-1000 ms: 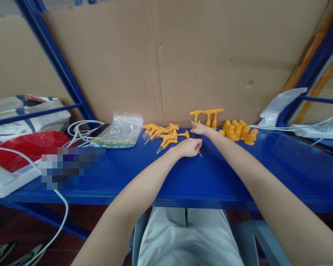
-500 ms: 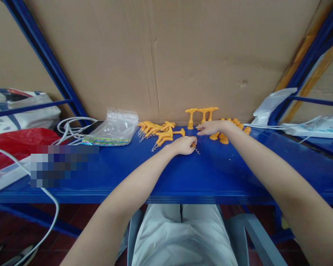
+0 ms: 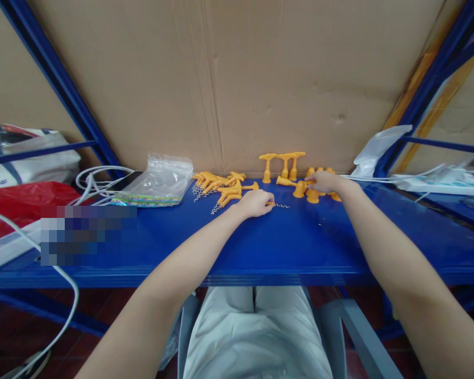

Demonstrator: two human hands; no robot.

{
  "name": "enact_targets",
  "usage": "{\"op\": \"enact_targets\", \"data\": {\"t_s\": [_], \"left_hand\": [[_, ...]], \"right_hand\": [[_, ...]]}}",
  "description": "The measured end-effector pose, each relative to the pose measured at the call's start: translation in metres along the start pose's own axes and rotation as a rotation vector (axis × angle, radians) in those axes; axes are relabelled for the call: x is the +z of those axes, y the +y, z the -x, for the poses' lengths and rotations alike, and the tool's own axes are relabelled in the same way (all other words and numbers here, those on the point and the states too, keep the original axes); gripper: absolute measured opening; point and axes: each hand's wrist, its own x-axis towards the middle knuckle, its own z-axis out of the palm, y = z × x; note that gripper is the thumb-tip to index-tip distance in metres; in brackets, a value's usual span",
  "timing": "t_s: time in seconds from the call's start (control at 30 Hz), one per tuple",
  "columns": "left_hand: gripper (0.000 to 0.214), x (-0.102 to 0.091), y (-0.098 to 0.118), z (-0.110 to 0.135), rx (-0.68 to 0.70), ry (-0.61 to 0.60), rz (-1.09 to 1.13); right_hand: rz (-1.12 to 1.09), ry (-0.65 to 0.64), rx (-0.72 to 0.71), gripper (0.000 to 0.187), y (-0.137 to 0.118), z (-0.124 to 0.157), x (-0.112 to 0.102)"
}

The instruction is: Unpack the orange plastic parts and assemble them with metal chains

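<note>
My left hand point(image 3: 257, 203) is closed round a yellow corkscrew point(image 3: 272, 204). The corkscrew's bare metal spiral sticks out to the right, just above the tabletop. My right hand point(image 3: 324, 181) is among yellow plastic sleeves point(image 3: 313, 196), its bent fingers closed at one of them; the fingertips are partly hidden. Beside those fingers, another yellow piece point(image 3: 285, 181) lies on its side. Behind, several yellow corkscrews with T-handles point(image 3: 267, 167) stand upright in their sleeves against the cardboard. Left of my left hand lies a pile of yellow corkscrews point(image 3: 211, 181) with exposed spirals.
Clear plastic bags point(image 3: 168, 176) lie left of the pile on the blue table point(image 3: 237, 252). White cables point(image 3: 98, 181) and a red bag point(image 3: 27, 202) are farther left. A cardboard sheet point(image 3: 280, 79) backs the table; a white bag point(image 3: 377, 152) leans at the right.
My right hand has moved right, from near the upright corkscrews to the sleeves, uncovering the lying yellow piece. In my left hand the corkscrew's spiral has turned to point right.
</note>
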Motion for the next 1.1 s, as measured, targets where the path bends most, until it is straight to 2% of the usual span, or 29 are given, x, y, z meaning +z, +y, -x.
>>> {"op": "enact_targets", "data": {"t_s": [0.2,0.33,0.47,0.67,0.97,1.1], "left_hand": [[0.047,-0.010,-0.004,0.004,-0.115,0.036,-0.107],[0.057,-0.012,-0.010,0.006,-0.177,-0.036,-0.139],[0.050,-0.011,-0.014,0.006,-0.179,-0.130,-0.095],[0.040,-0.007,-0.021,0.001,-0.130,-0.118,-0.018],[0.041,-0.001,-0.026,-0.002,-0.139,-0.131,0.018],[0.042,-0.002,-0.025,-0.001,-0.147,-0.130,0.026]], "right_hand": [[-0.052,0.095,0.000,0.050,-0.004,-0.002,0.008],[-0.069,0.065,-0.045,0.044,-0.009,-0.004,0.011],[-0.041,0.088,-0.026,0.037,-0.014,-0.002,0.012],[0.018,0.165,-0.023,0.034,-0.022,-0.001,0.016],[-0.017,0.099,0.006,0.029,-0.039,0.007,0.013],[-0.051,0.077,-0.032,0.039,-0.051,0.014,0.007]]}}
